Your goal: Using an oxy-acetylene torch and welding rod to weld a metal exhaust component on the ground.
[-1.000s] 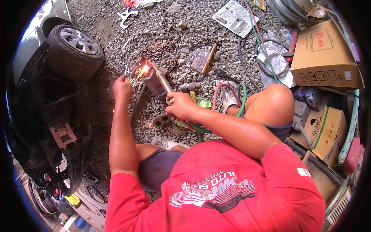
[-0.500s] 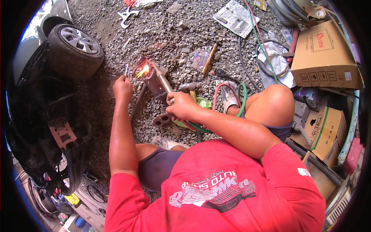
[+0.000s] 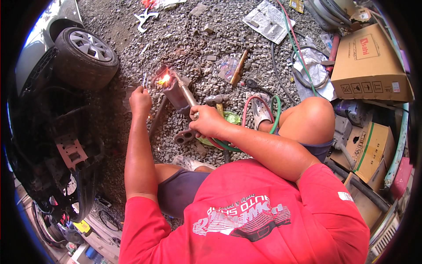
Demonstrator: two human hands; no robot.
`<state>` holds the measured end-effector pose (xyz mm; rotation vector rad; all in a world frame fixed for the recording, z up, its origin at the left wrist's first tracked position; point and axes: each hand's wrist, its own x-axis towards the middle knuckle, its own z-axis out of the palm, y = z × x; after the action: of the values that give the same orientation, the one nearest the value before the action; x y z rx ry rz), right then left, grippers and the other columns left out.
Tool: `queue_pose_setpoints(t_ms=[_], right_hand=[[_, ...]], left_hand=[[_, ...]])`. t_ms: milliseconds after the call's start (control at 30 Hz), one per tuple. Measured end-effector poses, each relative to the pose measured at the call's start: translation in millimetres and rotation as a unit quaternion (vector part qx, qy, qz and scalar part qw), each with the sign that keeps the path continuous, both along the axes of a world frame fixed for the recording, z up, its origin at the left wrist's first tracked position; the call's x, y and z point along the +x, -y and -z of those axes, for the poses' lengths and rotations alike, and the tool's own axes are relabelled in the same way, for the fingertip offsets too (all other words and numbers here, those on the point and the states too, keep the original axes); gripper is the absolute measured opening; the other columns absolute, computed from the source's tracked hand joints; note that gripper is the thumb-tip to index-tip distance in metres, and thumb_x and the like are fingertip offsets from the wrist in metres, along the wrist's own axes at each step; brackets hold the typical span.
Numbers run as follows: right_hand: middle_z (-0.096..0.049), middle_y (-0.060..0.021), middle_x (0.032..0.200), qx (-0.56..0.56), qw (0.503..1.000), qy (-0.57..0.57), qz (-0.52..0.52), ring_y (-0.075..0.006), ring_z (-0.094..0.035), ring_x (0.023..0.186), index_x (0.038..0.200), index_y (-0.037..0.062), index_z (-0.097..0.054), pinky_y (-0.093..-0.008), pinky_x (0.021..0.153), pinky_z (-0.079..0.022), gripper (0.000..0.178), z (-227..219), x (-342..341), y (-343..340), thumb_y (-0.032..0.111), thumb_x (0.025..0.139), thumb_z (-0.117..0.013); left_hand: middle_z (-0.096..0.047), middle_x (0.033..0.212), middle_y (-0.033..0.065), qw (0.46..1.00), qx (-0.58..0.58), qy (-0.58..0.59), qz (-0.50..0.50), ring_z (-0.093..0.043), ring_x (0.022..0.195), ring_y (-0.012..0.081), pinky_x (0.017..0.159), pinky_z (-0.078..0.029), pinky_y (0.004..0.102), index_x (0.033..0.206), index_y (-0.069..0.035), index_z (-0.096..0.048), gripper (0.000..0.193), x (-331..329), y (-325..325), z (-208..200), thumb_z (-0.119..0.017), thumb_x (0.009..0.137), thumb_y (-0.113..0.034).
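My right hand [image 3: 208, 120] is wrapped round a gas torch [image 3: 187, 92] fed by a red hose and a green hose [image 3: 276, 110]. Its tip meets the upper end of a rusty metal exhaust part [image 3: 176, 97], where a bright orange-yellow flame [image 3: 165, 79] glows. The part lies on gravel, with a two-holed flange [image 3: 184, 136] at its near end. Just left of the flame, my left hand [image 3: 140, 104] is closed on a thin two-pronged metal tool [image 3: 145, 79]; its exact kind is too small to tell.
A hammer [image 3: 215, 99] lies right of the exhaust part, beside a green plastic bag [image 3: 231, 117]. At left stands a car wheel [image 3: 85, 57] by dark car bodywork. Cardboard boxes [image 3: 369, 61] line the right side. A wooden-handled tool [image 3: 239, 67] rests farther off.
Almost nothing differs. The flame's glow has changed shape slightly, while both hands hold nearly the same places.
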<state>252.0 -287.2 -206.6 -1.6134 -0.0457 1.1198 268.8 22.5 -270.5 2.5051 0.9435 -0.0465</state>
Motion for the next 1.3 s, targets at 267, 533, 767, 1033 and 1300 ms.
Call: queue_pose_setpoints(t_ms=[267, 533, 767, 1033, 1300], right_hand=[[-0.073, -0.011, 0.078, 0.007, 1.0, 0.003, -0.001, -0.0164, -0.074, 0.06, 0.101, 0.0016, -0.064, -0.0331, 0.048, -0.055, 0.012, 2.5, 0.7, -0.3, 0.003, 0.092, -0.073], [-0.073, -0.011, 0.078, 0.013, 1.0, 0.007, -0.001, -0.0164, -0.074, 0.059, 0.102, 0.0015, -0.064, -0.0331, 0.047, -0.055, 0.012, 3.4, -1.2, -2.2, 0.003, 0.093, -0.073], [-0.073, -0.0104, 0.079, 0.007, 1.0, -0.001, 0.0, -0.0164, -0.073, 0.06, 0.102, 0.0018, -0.064, -0.0331, 0.047, -0.055, 0.013, 5.1, -0.7, -0.7, 0.003, 0.093, -0.073], [-0.073, -0.0104, 0.079, 0.011, 1.0, 0.003, -0.002, -0.0167, -0.074, 0.059, 0.102, 0.0022, -0.064, -0.0332, 0.047, -0.055, 0.014, 3.8, -0.9, -2.0, 0.003, 0.093, -0.073], [-0.073, -0.0104, 0.079, 0.015, 1.0, 0.001, -0.002, -0.0164, -0.073, 0.06, 0.103, 0.0019, -0.064, -0.033, 0.047, -0.055, 0.013, 4.9, -0.5, -2.0, 0.003, 0.093, -0.073]], left_hand=[[-0.077, 0.113, 0.0273, 1.0, 0.0, -0.006, -0.002, -0.072, 0.111, 0.0496, 0.096, -0.055, 0.0564, 0.118, -0.006, -0.079, 0.031, 1.2, -1.3, 1.6, -0.062, 0.102, -0.026], [-0.079, 0.104, 0.0229, 1.0, 0.015, -0.004, 0.004, -0.075, 0.101, 0.0418, 0.091, -0.057, 0.0517, 0.121, -0.007, -0.08, 0.031, 1.3, -6.5, 6.3, -0.063, 0.103, -0.026], [-0.077, 0.11, 0.0268, 1.0, 0.014, 0.0, 0.013, -0.072, 0.109, 0.0504, 0.093, -0.055, 0.0575, 0.113, -0.005, -0.078, 0.028, 1.3, 1.5, 1.5, -0.062, 0.103, -0.026], [-0.077, 0.109, 0.0266, 1.0, 0.022, 0.006, 0.011, -0.072, 0.108, 0.05, 0.094, -0.055, 0.057, 0.112, -0.005, -0.078, 0.028, 0.9, -1.1, 2.5, -0.062, 0.103, -0.026], [-0.077, 0.11, 0.027, 1.0, 0.02, 0.01, 0.01, -0.072, 0.108, 0.0504, 0.094, -0.055, 0.0571, 0.112, -0.005, -0.078, 0.028, 0.5, -0.9, 2.2, -0.062, 0.102, -0.026]])
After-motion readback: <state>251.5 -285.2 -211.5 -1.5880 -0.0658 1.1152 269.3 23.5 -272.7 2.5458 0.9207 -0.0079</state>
